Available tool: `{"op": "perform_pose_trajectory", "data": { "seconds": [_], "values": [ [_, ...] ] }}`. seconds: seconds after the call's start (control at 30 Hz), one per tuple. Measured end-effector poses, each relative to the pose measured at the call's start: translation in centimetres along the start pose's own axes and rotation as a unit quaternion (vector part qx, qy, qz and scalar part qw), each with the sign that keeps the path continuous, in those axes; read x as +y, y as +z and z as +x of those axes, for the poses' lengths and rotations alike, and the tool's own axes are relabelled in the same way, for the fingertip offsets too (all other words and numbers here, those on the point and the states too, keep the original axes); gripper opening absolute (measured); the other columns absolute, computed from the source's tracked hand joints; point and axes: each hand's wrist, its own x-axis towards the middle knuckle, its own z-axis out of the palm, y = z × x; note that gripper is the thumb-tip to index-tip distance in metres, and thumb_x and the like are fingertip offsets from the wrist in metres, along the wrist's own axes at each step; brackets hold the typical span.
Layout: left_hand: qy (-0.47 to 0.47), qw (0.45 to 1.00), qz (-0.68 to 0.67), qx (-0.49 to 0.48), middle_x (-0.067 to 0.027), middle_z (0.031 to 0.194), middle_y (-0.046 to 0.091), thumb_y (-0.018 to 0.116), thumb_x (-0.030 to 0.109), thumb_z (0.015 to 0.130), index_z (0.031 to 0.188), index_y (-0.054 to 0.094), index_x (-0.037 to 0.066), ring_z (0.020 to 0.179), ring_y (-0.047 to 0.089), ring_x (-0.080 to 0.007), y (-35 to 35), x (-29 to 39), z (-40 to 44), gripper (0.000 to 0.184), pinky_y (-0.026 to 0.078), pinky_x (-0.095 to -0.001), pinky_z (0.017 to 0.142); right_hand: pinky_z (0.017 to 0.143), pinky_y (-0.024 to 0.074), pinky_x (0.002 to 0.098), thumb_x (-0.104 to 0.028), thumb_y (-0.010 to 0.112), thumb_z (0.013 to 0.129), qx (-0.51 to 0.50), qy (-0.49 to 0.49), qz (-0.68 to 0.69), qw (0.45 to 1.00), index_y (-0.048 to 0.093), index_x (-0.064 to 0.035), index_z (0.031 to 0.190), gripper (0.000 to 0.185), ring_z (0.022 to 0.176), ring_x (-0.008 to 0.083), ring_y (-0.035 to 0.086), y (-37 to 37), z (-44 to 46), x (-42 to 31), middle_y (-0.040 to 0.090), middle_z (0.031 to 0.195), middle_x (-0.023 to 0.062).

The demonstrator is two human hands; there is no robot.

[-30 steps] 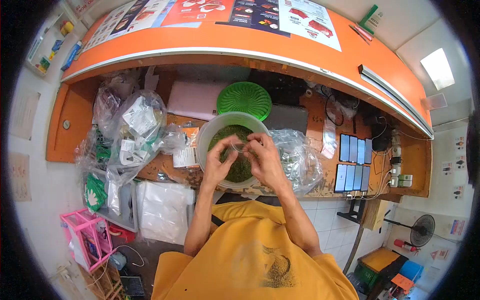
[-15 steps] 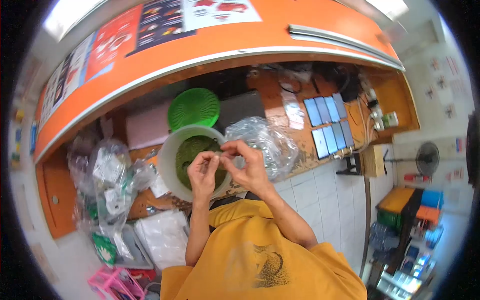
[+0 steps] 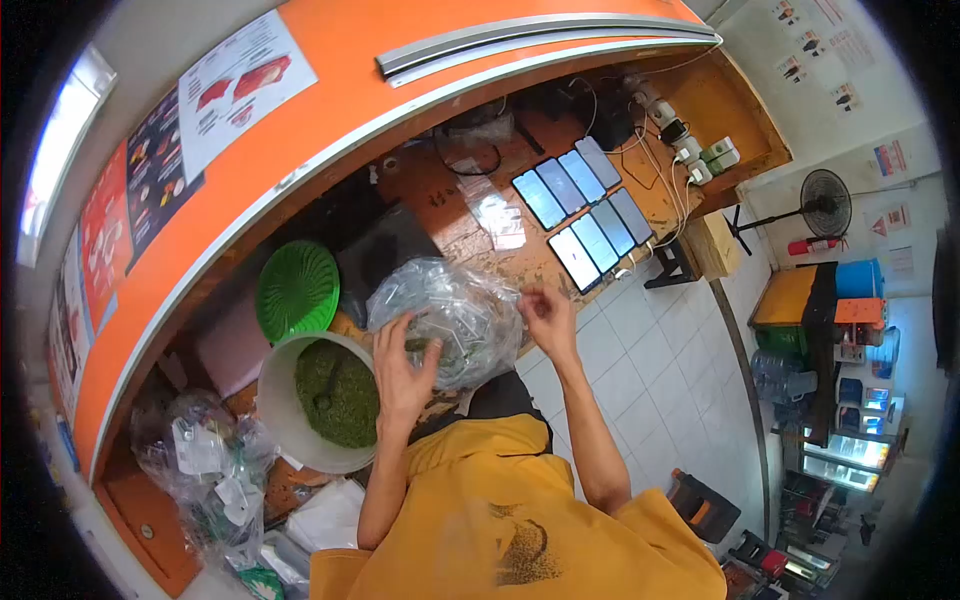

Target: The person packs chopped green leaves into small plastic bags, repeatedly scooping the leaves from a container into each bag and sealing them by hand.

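Observation:
A large clear plastic bag (image 3: 465, 290) with some green pieces showing through it lies on the worktop in front of me. My left hand (image 3: 403, 375) is over its left side, fingers spread and holding nothing. At the bag's right edge, my right hand (image 3: 550, 318) has its fingers curled in a pinch, apparently on the plastic. Left of my left hand stands a whitish round tub (image 3: 275, 410), part full of finely chopped green leaves (image 3: 340, 400). A green ribbed plastic basket (image 3: 298, 290) sits behind the tub.
Several phones (image 3: 590, 210) lie in two rows at the right, with charging cables beyond. A small clear packet (image 3: 497, 218) lies left of them. Crumpled plastic bags (image 3: 205, 455) fill the left end. An orange overhead panel (image 3: 340, 110) hangs above the worktop.
My view has turned to the right. Both hands were together over the tub; they have moved right to the plastic bag and spread apart, the left hand opening.

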Motion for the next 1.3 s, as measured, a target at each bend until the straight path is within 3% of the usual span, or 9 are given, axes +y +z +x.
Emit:
{"op": "perform_pose_trajectory", "data": {
  "seconds": [0.1, 0.33, 0.43, 0.53, 0.7, 0.83, 1.03, 1.07, 1.3],
  "values": [
    [0.007, 1.000, -0.013, 0.000, -0.0267, 0.144, 0.052, 0.078, 0.018, 0.090, 0.147, 0.051, -0.002, 0.136, 0.047, -0.0427, 1.3, 0.9, 0.3, 0.066, 0.038, -0.0508, 0.115, 0.076, 0.0578, 0.0337, -0.006, 0.078, 0.086, 0.021, -0.044, -0.117, 0.992, 0.074, -0.0014, 0.115, 0.030, 0.084, 0.0240, 0.074, 2.4, 8.3, 6.8, 0.077, 0.095, 0.0160],
    [-0.043, 0.999, -0.010, 0.017, -0.0242, 0.140, 0.058, 0.077, 0.015, 0.092, 0.146, 0.052, -0.002, 0.130, 0.057, -0.0407, 0.0, 1.6, -1.2, 0.062, 0.045, -0.0486, 0.110, 0.085, 0.0565, 0.0499, -0.011, 0.076, 0.078, -0.001, -0.118, -0.286, 0.951, 0.073, -0.0016, 0.087, 0.013, 0.096, 0.0437, 0.070, 6.6, 20.9, 14.4, 0.071, 0.096, 0.0247],
    [-0.122, 0.991, -0.031, 0.044, -0.0218, 0.137, 0.061, 0.078, 0.013, 0.091, 0.145, 0.055, -0.001, 0.127, 0.060, -0.0367, -0.9, 1.8, -2.5, 0.060, 0.049, -0.0449, 0.105, 0.078, 0.0546, 0.0481, 0.000, 0.066, 0.074, -0.049, -0.129, -0.326, 0.935, 0.070, -0.0018, 0.079, 0.008, 0.086, 0.0418, 0.068, 7.4, 22.9, 16.4, 0.069, 0.087, 0.0218],
    [-0.166, 0.983, -0.054, 0.060, -0.0194, 0.136, 0.062, 0.078, 0.011, 0.090, 0.144, 0.056, 0.000, 0.125, 0.062, -0.0331, -0.8, 1.3, -3.5, 0.059, 0.051, -0.0423, 0.102, 0.076, 0.0554, 0.0469, -0.002, 0.067, 0.075, -0.038, -0.143, -0.306, 0.940, 0.072, -0.0025, 0.080, 0.007, 0.086, 0.0418, 0.069, 6.8, 22.8, 15.8, 0.069, 0.087, 0.0214],
    [-0.154, 0.984, -0.079, 0.049, -0.0182, 0.134, 0.063, 0.079, 0.010, 0.089, 0.143, 0.057, 0.001, 0.123, 0.063, -0.0314, 0.2, 1.8, -3.2, 0.059, 0.052, -0.0411, 0.100, 0.073, 0.0555, 0.0474, -0.005, 0.071, 0.076, -0.037, -0.184, -0.293, 0.937, 0.073, -0.0042, 0.082, 0.006, 0.083, 0.0394, 0.071, 6.6, 22.9, 16.4, 0.071, 0.088, 0.0210],
    [-0.119, 0.989, -0.089, 0.024, -0.0181, 0.133, 0.063, 0.079, 0.008, 0.088, 0.143, 0.057, 0.000, 0.122, 0.063, -0.0313, 0.1, 3.1, -2.2, 0.061, 0.052, -0.0411, 0.100, 0.073, 0.0568, 0.0450, -0.006, 0.068, 0.077, -0.094, -0.108, -0.297, 0.944, 0.076, -0.0048, 0.081, 0.009, 0.078, 0.0403, 0.072, 5.8, 23.8, 15.8, 0.073, 0.081, 0.0204],
    [-0.104, 0.983, -0.147, 0.020, -0.0162, 0.122, 0.069, 0.076, 0.006, 0.092, 0.136, 0.063, -0.002, 0.115, 0.067, -0.0248, -0.6, 2.9, -1.7, 0.047, 0.054, -0.0354, 0.095, 0.066, 0.0552, 0.0360, -0.018, 0.075, 0.081, 0.028, -0.077, -0.147, 0.986, 0.080, -0.0045, 0.085, 0.015, 0.063, 0.0238, 0.070, 3.6, 19.3, 8.8, 0.072, 0.068, 0.0129],
    [-0.116, 0.976, -0.184, 0.004, -0.0148, 0.120, 0.070, 0.075, 0.006, 0.093, 0.134, 0.065, -0.002, 0.112, 0.067, -0.0224, -0.4, 2.5, -1.5, 0.043, 0.055, -0.0337, 0.093, 0.064, 0.0519, 0.0296, -0.019, 0.078, 0.085, -0.001, -0.023, -0.091, 0.996, 0.080, -0.0011, 0.087, 0.018, 0.065, 0.0121, 0.066, 2.8, 17.9, 6.0, 0.073, 0.069, 0.0068],
    [-0.150, 0.914, -0.376, -0.025, -0.0078, 0.108, 0.073, 0.071, 0.010, 0.100, 0.120, 0.073, -0.005, 0.094, 0.068, -0.0126, 3.1, 0.6, 2.5, 0.025, 0.055, -0.0279, 0.087, 0.064, 0.0470, 0.0227, -0.008, 0.076, 0.091, -0.195, -0.058, 0.075, 0.976, 0.078, 0.0011, 0.092, 0.010, 0.071, 0.0049, 0.061, 1.2, 6.3, -8.9, 0.073, 0.081, 0.0000]
  ]
}}
